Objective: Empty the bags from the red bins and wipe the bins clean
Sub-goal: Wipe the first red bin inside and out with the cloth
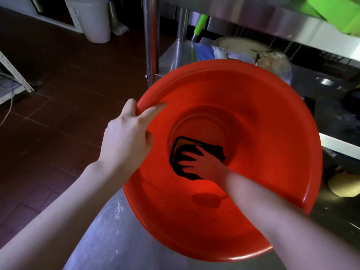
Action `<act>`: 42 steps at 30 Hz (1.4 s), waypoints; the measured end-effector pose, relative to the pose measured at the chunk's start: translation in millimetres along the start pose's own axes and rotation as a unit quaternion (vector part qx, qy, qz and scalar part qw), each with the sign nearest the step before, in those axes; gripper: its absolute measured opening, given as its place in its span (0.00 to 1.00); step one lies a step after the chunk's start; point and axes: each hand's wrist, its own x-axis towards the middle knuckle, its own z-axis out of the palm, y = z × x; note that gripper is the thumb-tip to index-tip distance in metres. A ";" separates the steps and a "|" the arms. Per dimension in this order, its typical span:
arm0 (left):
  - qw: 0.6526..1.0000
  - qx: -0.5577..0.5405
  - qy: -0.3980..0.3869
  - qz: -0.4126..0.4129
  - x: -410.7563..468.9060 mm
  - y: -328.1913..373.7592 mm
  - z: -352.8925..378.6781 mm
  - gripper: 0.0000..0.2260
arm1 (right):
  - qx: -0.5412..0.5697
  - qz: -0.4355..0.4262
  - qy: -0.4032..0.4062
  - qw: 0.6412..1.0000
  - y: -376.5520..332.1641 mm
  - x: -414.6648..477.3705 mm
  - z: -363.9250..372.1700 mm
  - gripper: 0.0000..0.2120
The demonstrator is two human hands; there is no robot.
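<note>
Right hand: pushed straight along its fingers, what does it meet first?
Likely the inner wall of the red bin, just past the dark cloth the right hand presses; depth unclear.

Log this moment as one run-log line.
step: wiping inside | left hand: grips red bin rim | right hand: presses dark cloth on bin bottom | bag: none in bin

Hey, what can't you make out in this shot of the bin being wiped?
Head view:
- floor of the bin beneath the cloth and right hand: covered by them.
- left hand: some fingertips behind the rim.
- shelf items behind the bin: blurred, partly blocked by its rim.
- green thing, top right: cut by the frame edge.
</note>
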 end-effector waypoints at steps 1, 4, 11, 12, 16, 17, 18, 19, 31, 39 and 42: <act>1.000 0.000 0.000 0.000 -0.6 0.3 0.2 0.33 | 0.008 0.018 0.008 1.000 -4.0 3.0 0.0 0.20; 1.000 0.005 0.008 0.004 -2.7 3.5 2.1 0.33 | 0.034 0.080 0.035 0.996 -6.7 17.5 -9.9 0.25; 1.000 0.019 0.023 0.000 -7.4 11.0 3.6 0.32 | 0.114 0.235 0.133 0.956 20.1 28.6 -47.2 0.35; 0.999 0.020 0.026 -0.001 -8.3 12.6 3.8 0.32 | 0.127 0.269 0.143 0.944 28.9 24.3 -50.5 0.36; 0.999 0.021 0.040 -0.004 -12.8 20.0 5.2 0.32 | 0.205 0.374 0.157 0.891 50.0 -7.5 -43.5 0.35; 0.999 0.021 0.044 -0.004 -13.8 21.9 5.2 0.32 | 0.217 0.390 0.156 0.881 48.8 -16.9 -36.4 0.34; 0.999 0.020 0.047 -0.005 -14.9 23.6 4.9 0.32 | 0.228 0.405 0.149 0.873 44.9 -25.7 -29.4 0.33; 0.999 0.019 0.050 -0.006 -15.6 25.0 4.7 0.32 | 0.238 0.420 0.138 0.865 38.6 -32.8 -23.1 0.33; 0.998 0.007 0.053 -0.015 -18.5 17.3 4.9 0.31 | 0.280 0.407 0.014 0.869 -36.1 -34.8 -11.5 0.39; 0.998 0.003 0.053 0.021 -23.5 20.1 2.9 0.31 | 0.276 0.308 0.014 0.910 -80.8 -4.9 -33.2 0.28; 0.998 -0.003 0.054 0.018 -28.5 17.3 2.1 0.31 | 0.249 0.278 0.036 0.927 -79.2 5.3 -36.9 0.26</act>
